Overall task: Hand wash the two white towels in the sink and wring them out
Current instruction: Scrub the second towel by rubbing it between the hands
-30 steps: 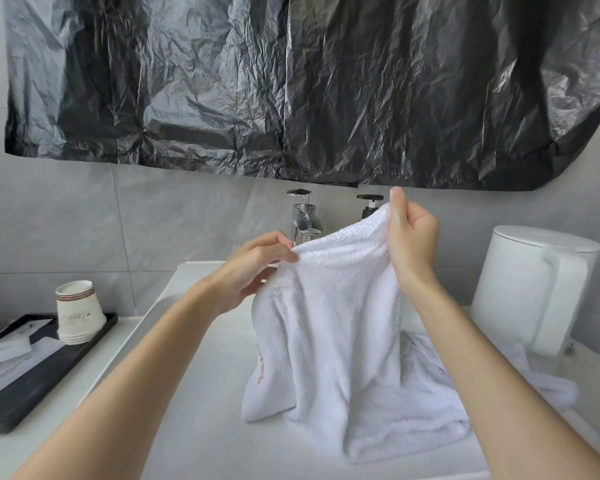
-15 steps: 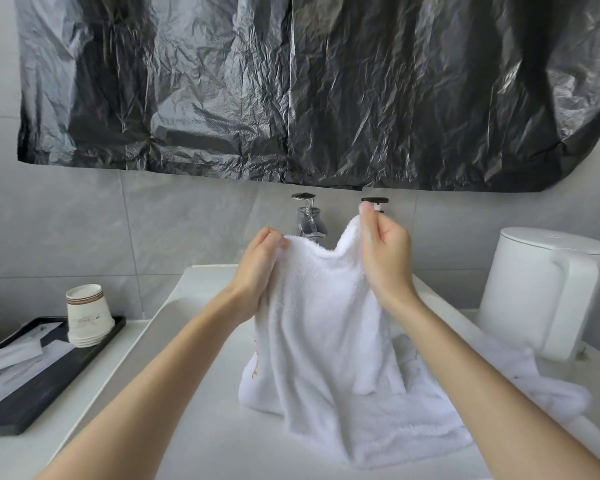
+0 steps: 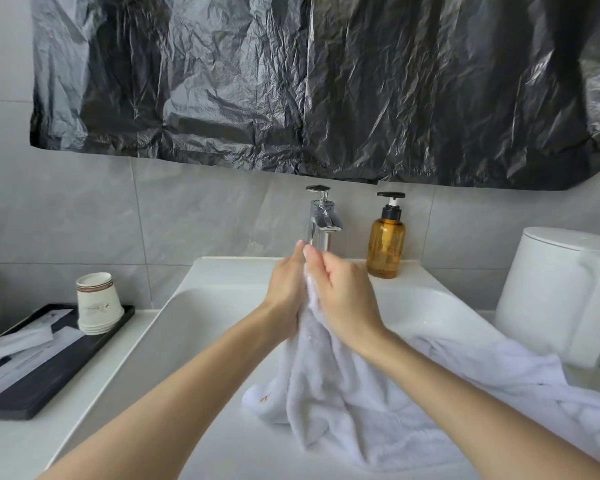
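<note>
Head view: both hands bunch one towel below the faucet

Largest in frame, a black plastic sheet [image 3: 326, 84] covers the wall across the whole upper half. Below it the white sink [image 3: 201, 306] fills the centre and lower middle, set into a pale desk [image 3: 14, 445] that runs off lower left.

The held towel [image 3: 326, 382] hangs at centre. Its top is gathered into a narrow bunch and its lower end pools on the basin floor at lower centre, so its long axis runs nearly straight down from the grip. The second towel [image 3: 499, 368] lies at lower right, draped over the sink's right rim just below a white kettle [image 3: 561, 292]. A black tray [image 3: 49, 382] sits at left.

The left hand [image 3: 286, 289] and right hand [image 3: 343, 296] meet at centre, both closed on the towel's bunched top, pressed against each other with the cloth between them.

An amber soap bottle [image 3: 386, 247], the faucet [image 3: 321, 220] and stacked paper cups [image 3: 97, 303] are the smallest items. The spout is just above the fingertips, and no water shows.

Both hands share the top end and neither holds the lower end. Wetting probably needs only a short lift toward the spout, while wringing would need one hand to slide down the towel's length
</note>
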